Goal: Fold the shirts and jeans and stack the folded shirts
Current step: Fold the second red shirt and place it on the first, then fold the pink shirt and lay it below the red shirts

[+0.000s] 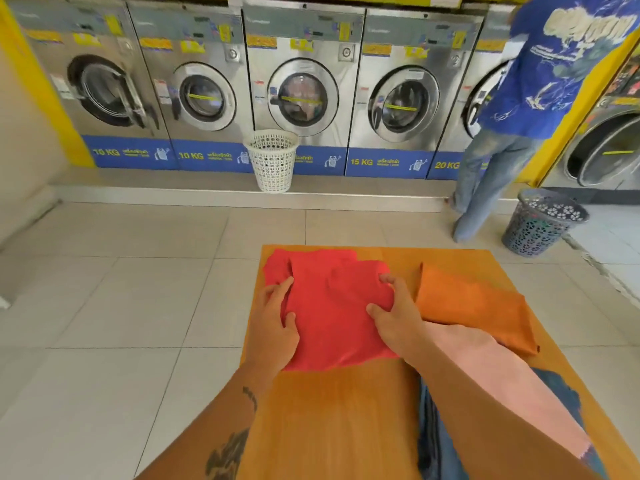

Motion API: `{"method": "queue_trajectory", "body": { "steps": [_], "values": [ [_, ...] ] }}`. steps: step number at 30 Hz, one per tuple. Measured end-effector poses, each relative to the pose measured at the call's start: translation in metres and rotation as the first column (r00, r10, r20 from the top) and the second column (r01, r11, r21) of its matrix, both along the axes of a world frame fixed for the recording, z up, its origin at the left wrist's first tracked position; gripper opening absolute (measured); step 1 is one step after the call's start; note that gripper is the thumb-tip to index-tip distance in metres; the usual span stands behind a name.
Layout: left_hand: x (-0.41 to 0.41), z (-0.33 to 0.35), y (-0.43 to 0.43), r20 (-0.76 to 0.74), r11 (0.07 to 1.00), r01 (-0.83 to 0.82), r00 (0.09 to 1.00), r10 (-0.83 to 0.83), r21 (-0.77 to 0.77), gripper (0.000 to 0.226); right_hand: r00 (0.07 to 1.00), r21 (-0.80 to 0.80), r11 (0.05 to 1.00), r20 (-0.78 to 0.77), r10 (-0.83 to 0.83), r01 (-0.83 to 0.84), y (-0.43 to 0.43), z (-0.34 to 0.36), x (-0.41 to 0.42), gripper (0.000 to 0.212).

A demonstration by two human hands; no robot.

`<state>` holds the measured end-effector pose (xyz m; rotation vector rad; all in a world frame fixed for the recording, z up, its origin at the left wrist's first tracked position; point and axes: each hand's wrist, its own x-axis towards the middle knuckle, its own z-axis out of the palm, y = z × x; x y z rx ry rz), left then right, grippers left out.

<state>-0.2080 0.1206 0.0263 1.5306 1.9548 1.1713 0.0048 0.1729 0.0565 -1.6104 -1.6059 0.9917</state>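
Observation:
A red shirt point(329, 310) lies partly folded on the wooden table point(332, 420). My left hand point(273, 323) grips its left edge, fingers curled over the cloth. My right hand point(394, 313) pinches the shirt's right edge between thumb and fingers. To the right lies a folded orange shirt point(474, 303). A pink garment point(509, 382) rests under my right forearm, on top of blue jeans point(436, 441) at the table's near right.
A row of steel washing machines point(301, 88) lines the far wall. A white laundry basket point(273, 159) stands before them. A person in a blue shirt point(554, 64) stands at the right beside a grey basket point(540, 221). Tiled floor point(121, 306) surrounds the table.

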Motion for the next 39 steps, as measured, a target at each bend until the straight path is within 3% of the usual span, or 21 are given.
{"method": "queue_trajectory", "body": {
  "steps": [2, 5, 7, 9, 11, 15, 19, 23, 28, 32, 36, 39],
  "values": [
    [-0.020, -0.021, 0.010, -0.060, 0.983, 0.044, 0.997, -0.055, -0.176, 0.069, 0.991, -0.051, 0.997, 0.115, 0.065, -0.059, 0.006, -0.023, -0.016, 0.069],
    [-0.038, -0.054, 0.013, -0.179, 0.821, 0.092, 0.957, -0.230, -0.564, 0.087, 0.912, -0.240, 0.953, 0.320, 0.258, -0.186, 0.002, -0.064, -0.027, 0.080],
    [-0.040, -0.068, 0.009, -0.256, 0.762, 0.084, 0.914, -0.316, -0.642, 0.086, 0.861, -0.316, 0.928, 0.398, 0.318, -0.196, -0.007, -0.081, -0.028, 0.078],
    [-0.038, -0.070, 0.005, -0.293, 0.779, 0.053, 0.909, -0.297, -0.625, 0.079, 0.861, -0.326, 0.925, 0.394, 0.321, -0.196, -0.013, -0.086, -0.026, 0.077],
    [-0.035, -0.065, 0.003, -0.260, 0.846, 0.001, 0.951, -0.165, -0.533, 0.065, 0.879, -0.301, 0.932, 0.364, 0.309, -0.203, -0.014, -0.081, -0.022, 0.075],
    [-0.014, -0.040, -0.003, -0.051, 0.967, -0.113, 0.993, 0.104, -0.229, 0.043, 0.935, -0.240, 0.957, 0.270, 0.230, -0.166, -0.019, -0.054, 0.003, 0.069],
    [0.034, -0.012, -0.011, 0.111, 0.996, -0.046, 0.992, 0.055, -0.076, 0.038, 0.951, -0.233, 0.970, 0.280, 0.130, -0.064, -0.038, -0.024, 0.054, 0.058],
    [0.100, -0.010, -0.014, 0.211, 0.978, 0.173, 0.966, -0.147, -0.112, 0.038, 0.924, -0.179, 0.981, 0.381, 0.002, 0.072, -0.054, -0.008, 0.121, 0.054],
    [0.177, -0.016, -0.017, 0.220, 0.905, 0.364, 0.922, -0.317, -0.220, 0.032, 0.901, -0.196, 0.948, 0.405, -0.156, 0.253, -0.069, -0.010, 0.192, 0.046],
    [0.226, -0.026, -0.023, 0.230, 0.875, 0.380, 0.919, -0.321, -0.301, 0.035, 0.844, -0.238, 0.928, 0.521, -0.129, 0.288, -0.067, -0.038, 0.239, 0.052],
    [0.262, -0.032, -0.020, 0.200, 0.849, 0.356, 0.933, -0.300, -0.390, 0.052, 0.869, -0.272, 0.930, 0.487, -0.089, 0.248, -0.067, -0.050, 0.259, 0.056],
    [0.279, -0.028, -0.012, 0.141, 0.878, 0.239, 0.970, -0.197, -0.416, 0.063, 0.893, -0.301, 0.925, 0.443, -0.079, 0.231, -0.061, -0.055, 0.274, 0.054]
  ]
}}
